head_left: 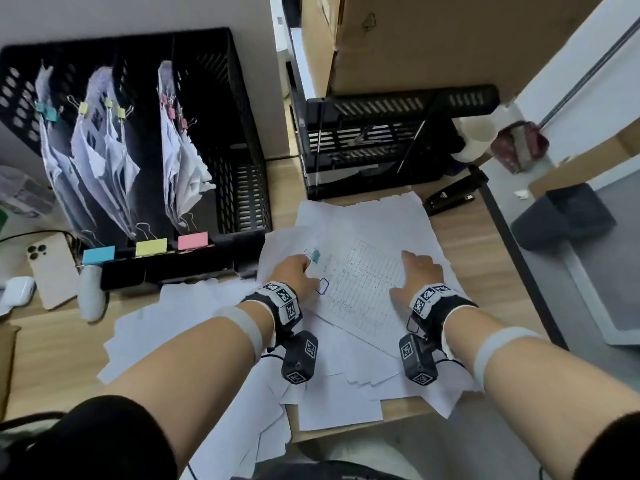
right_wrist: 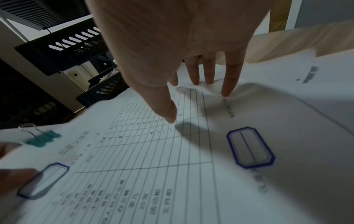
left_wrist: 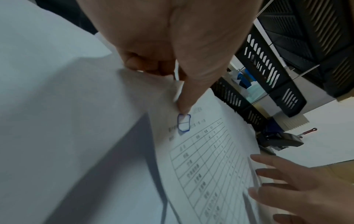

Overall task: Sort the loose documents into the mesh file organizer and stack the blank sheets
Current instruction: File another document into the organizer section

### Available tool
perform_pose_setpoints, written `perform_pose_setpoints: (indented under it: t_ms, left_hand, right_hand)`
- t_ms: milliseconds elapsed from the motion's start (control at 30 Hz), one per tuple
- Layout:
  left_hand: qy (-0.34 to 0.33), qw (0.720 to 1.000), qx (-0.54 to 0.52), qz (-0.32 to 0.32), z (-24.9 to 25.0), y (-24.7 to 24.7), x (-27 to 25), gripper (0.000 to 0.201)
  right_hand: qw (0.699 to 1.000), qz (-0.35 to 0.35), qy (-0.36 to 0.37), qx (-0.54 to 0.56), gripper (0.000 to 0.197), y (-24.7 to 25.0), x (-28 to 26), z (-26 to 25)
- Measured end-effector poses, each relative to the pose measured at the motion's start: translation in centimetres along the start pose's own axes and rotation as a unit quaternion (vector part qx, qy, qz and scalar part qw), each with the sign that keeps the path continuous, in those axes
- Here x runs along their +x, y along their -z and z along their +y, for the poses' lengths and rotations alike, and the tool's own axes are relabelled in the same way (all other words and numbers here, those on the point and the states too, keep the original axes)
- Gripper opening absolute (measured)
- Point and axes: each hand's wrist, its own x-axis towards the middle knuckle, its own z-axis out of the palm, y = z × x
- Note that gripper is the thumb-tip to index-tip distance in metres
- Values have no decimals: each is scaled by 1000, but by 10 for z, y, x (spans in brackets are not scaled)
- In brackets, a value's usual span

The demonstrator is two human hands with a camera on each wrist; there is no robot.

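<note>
A printed table document (head_left: 363, 285) with a teal binder clip (head_left: 316, 255) lies on top of a loose paper pile at the desk's middle. My left hand (head_left: 307, 269) pinches its left edge beside the clip; in the left wrist view the thumb (left_wrist: 184, 106) presses just above a blue stamp (left_wrist: 184, 122) while the fingers curl under the sheet. My right hand (head_left: 415, 268) rests flat on the document's right part, its straight fingertips (right_wrist: 208, 81) touching the paper. The black mesh file organizer (head_left: 239, 140) stands at the back left, with clipped bundles in slots labelled blue, yellow and pink. Blank sheets (head_left: 194, 323) spread out to the left and front.
A stack of black letter trays (head_left: 381, 140) stands behind the pile, with a black stapler (head_left: 450, 199) and a white cup (head_left: 476, 138) to its right. A phone (head_left: 52, 271) and an earbud case (head_left: 17, 289) lie at the left. Some sheets overhang the desk's front edge (head_left: 398, 410).
</note>
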Motion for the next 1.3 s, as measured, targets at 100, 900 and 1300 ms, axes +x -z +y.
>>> perform_pose_setpoints:
  t_ms: [100, 900, 1300]
  left_hand:
    - [-53, 997, -52, 21, 12, 12, -3, 19]
    - [-68, 909, -411, -16, -72, 166, -75, 11]
    - [-25, 908, -419, 19, -174, 216, -109, 12]
  right_hand:
    - [1000, 19, -5, 24, 89, 14, -4, 2]
    - [881, 109, 151, 436, 19, 47, -120, -149]
    - [892, 280, 79, 347, 31, -18, -176, -251]
